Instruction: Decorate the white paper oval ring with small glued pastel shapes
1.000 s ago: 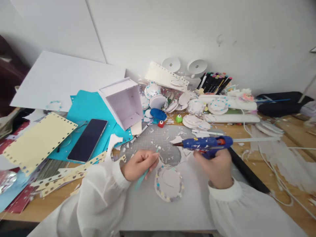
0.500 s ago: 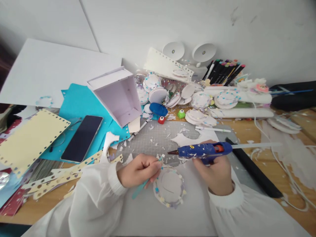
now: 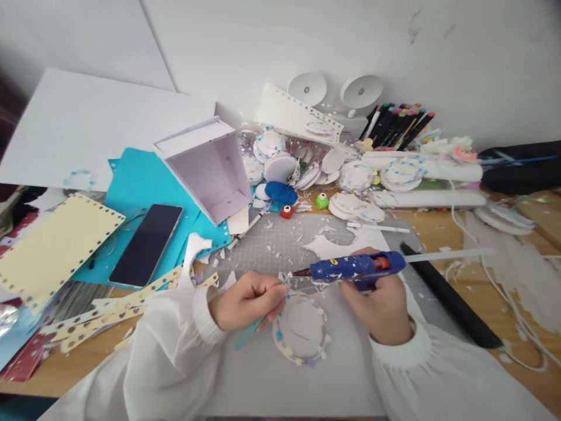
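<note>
Pinched in my left hand (image 3: 249, 301) is a pair of teal tweezers (image 3: 248, 337), with a tiny pale piece (image 3: 290, 275) at the tip. A blue glue gun (image 3: 350, 267) is gripped in my right hand (image 3: 381, 310); its dark nozzle points left and meets or nearly meets that piece. From its back end sticks a long translucent glue stick (image 3: 451, 254). Just below the tweezers, a round white disc (image 3: 302, 327) lies flat, ringed with small blue, yellow and lilac stars.
A grey cutting mat (image 3: 280, 240) with paper scraps lies ahead. Behind are decorated discs (image 3: 401, 174), red and green punches (image 3: 322, 201), and markers (image 3: 398, 126). Leftward sit an open white box (image 3: 210, 175), a phone (image 3: 146, 245) and yellow card (image 3: 56, 251). A white cord (image 3: 491, 275) runs along the right.
My right hand has moved the glue gun slightly left, bringing its nozzle up to the small piece at the tweezers' tip. My left hand stays almost still.
</note>
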Action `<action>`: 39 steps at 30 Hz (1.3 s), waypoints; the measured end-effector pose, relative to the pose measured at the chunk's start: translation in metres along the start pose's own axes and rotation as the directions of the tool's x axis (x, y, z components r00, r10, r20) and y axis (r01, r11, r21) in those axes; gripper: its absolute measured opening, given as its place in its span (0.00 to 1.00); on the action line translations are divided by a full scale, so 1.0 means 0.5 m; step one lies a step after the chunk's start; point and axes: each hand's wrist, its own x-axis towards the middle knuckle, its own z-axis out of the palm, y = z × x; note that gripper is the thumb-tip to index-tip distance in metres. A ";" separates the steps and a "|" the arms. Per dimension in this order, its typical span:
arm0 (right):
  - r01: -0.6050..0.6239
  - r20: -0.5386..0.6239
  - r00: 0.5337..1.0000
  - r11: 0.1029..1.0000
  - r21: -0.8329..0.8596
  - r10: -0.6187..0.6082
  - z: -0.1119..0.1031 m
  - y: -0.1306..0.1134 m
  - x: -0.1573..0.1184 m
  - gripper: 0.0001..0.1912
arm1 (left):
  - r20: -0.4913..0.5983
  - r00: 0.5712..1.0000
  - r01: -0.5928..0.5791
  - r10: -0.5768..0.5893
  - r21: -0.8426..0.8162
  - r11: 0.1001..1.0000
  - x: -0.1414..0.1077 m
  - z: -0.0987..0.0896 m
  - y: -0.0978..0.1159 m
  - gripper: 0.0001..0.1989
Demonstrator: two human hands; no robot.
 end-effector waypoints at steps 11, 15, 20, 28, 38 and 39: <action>0.026 -0.008 1.000 1.000 -0.008 -0.026 0.000 0.000 0.000 0.07 | 0.002 1.000 0.003 -0.003 0.007 1.000 0.000 -0.001 0.000 0.29; 0.035 -0.008 0.999 0.999 -0.010 -0.035 0.001 -0.001 0.001 0.07 | 0.001 1.000 0.002 -0.002 0.006 1.000 0.000 -0.001 0.001 0.29; 0.030 -0.012 0.999 0.999 -0.021 -0.031 0.000 -0.002 0.003 0.07 | 0.001 1.000 0.005 -0.005 0.010 1.000 -0.001 -0.001 0.000 0.30; 0.031 0.004 1.000 0.999 -0.020 -0.031 0.000 0.001 0.002 0.07 | 0.005 1.000 0.019 -0.019 0.000 1.000 0.000 0.000 -0.001 0.29; 0.086 -0.023 0.996 0.995 -0.050 -0.087 -0.002 -0.004 0.005 0.07 | 0.013 1.000 0.002 -0.002 -0.007 1.000 0.001 -0.003 -0.008 0.29; 0.099 -0.026 0.995 0.993 -0.057 -0.101 -0.002 -0.005 0.006 0.07 | 0.011 1.000 0.006 -0.006 -0.005 1.000 0.001 -0.002 -0.008 0.29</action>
